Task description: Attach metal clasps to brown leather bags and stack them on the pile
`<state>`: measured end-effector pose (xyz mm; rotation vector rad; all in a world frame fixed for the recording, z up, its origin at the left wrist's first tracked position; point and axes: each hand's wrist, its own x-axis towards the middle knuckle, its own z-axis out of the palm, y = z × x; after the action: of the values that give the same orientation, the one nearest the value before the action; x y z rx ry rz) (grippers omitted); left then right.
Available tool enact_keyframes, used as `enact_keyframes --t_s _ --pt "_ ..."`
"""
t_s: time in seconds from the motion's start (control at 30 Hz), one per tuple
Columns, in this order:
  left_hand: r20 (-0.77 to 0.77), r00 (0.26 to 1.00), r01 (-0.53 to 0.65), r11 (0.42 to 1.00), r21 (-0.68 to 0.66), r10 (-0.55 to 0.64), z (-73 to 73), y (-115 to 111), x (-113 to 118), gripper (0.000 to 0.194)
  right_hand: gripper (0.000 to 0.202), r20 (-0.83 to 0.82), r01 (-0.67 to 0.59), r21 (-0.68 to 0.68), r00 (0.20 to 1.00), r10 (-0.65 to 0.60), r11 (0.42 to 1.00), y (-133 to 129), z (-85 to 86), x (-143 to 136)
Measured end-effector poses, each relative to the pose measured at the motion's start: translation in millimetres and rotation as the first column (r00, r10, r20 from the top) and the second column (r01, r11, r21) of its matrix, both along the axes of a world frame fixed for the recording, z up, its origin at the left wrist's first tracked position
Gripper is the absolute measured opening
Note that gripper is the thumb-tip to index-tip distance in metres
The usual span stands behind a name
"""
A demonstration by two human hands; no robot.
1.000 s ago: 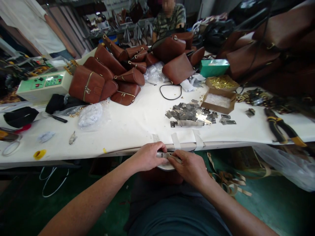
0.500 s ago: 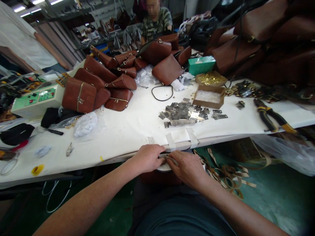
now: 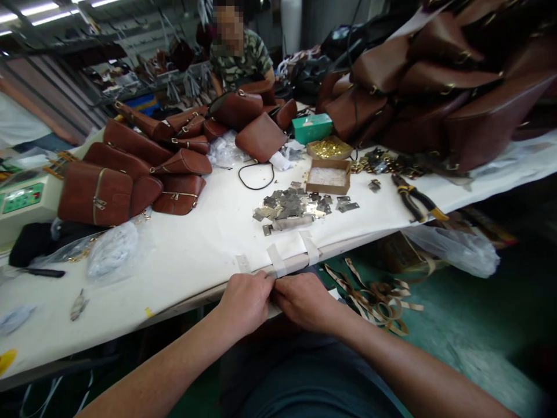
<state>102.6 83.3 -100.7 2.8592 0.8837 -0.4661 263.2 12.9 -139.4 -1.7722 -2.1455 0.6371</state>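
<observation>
My left hand (image 3: 246,303) and my right hand (image 3: 303,302) meet at the table's near edge, fingers curled and pressed together. Both grip the upper edge of a brown leather bag (image 3: 276,330) in my lap, mostly hidden by my hands and wrists. Just beyond my knuckles, strips of tape (image 3: 275,259) run over the table edge. Farther in lies a heap of flat metal plates (image 3: 289,203). Behind it are a small cardboard box (image 3: 328,176) with clear contents and a tray of gold-coloured fittings (image 3: 329,148).
Brown bags (image 3: 96,194) cover the table's left and back, with a larger pile (image 3: 418,104) at right. Pliers (image 3: 415,198) lie near the right edge. A green box (image 3: 312,128) stands behind the trays. Cut strips (image 3: 378,302) litter the floor. A person (image 3: 241,52) sits across the table.
The view has swung to the right, so the table's things sit farther left. My hands have drawn closer together, and the pale inside of the bag between them is now largely covered.
</observation>
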Motion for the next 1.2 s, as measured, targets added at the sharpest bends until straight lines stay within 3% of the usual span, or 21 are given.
enact_keyframes --t_s 0.1,0.17,0.23,0.3,0.37,0.5,0.57,0.63,0.77,0.9,1.07,1.2 --pt "-0.014 1.0 0.014 1.0 0.001 -0.014 -0.6 -1 1 0.018 0.022 -0.254 -0.103 -0.111 0.964 0.072 0.989 -10 15.6 10" --pt "-0.046 0.999 -0.014 1.0 -0.01 0.013 -0.4 2 0 0.017 0.026 -0.511 -0.26 -0.19 0.85 0.131 0.947 -21 28.3 16" --pt "-0.037 0.998 -0.048 0.999 -0.023 0.048 0.1 5 -4 0.021 0.03 -0.692 -0.282 -0.203 0.719 0.066 0.938 -32 34.6 25" --pt "0.016 0.998 -0.064 0.997 -0.043 0.065 0.5 8 -10 0.027 0.035 -0.745 -0.078 -0.234 0.655 -0.127 0.969 -43 28.8 40" --pt "0.062 0.995 -0.074 0.995 -0.068 0.078 0.3 9 -17 0.029 0.042 -0.718 0.193 -0.302 0.597 -0.356 0.933 -51 10.9 62" --pt "0.083 0.98 -0.173 0.977 -0.124 0.184 -0.9 11 -32 0.031 0.054 -0.577 0.607 -0.358 0.454 -0.679 0.71 -62 -38.1 113" --pt "0.08 0.968 -0.222 0.961 -0.163 0.237 -0.2 11 -37 0.031 0.056 -0.544 0.707 -0.347 0.383 -0.747 0.616 -62 -58.7 133" --pt "0.067 0.96 -0.256 0.947 -0.193 0.273 1.9 10 -39 0.031 0.058 -0.557 0.75 -0.331 0.334 -0.76 0.573 -57 -75.0 148" --pt "0.055 0.946 -0.299 0.928 -0.224 0.319 6.7 6 -39 0.029 0.061 -0.603 0.744 -0.315 0.322 -0.73 0.589 -39 -97.2 166" --pt "0.064 0.946 -0.295 0.926 -0.234 0.318 6.2 5 -36 0.034 0.061 -0.62 0.718 -0.335 0.32 -0.716 0.611 -30 -108.2 174" --pt "0.06 0.957 -0.265 0.938 -0.223 0.284 -0.6 6 -33 0.041 0.064 -0.574 0.749 -0.314 0.339 -0.745 0.583 -36 -108.3 177" --pt "0.101 0.958 -0.218 0.913 -0.345 0.267 -9.4 14 -42 0.037 0.066 -0.53 0.816 -0.193 0.381 -0.757 0.545 -39 -104.8 181"
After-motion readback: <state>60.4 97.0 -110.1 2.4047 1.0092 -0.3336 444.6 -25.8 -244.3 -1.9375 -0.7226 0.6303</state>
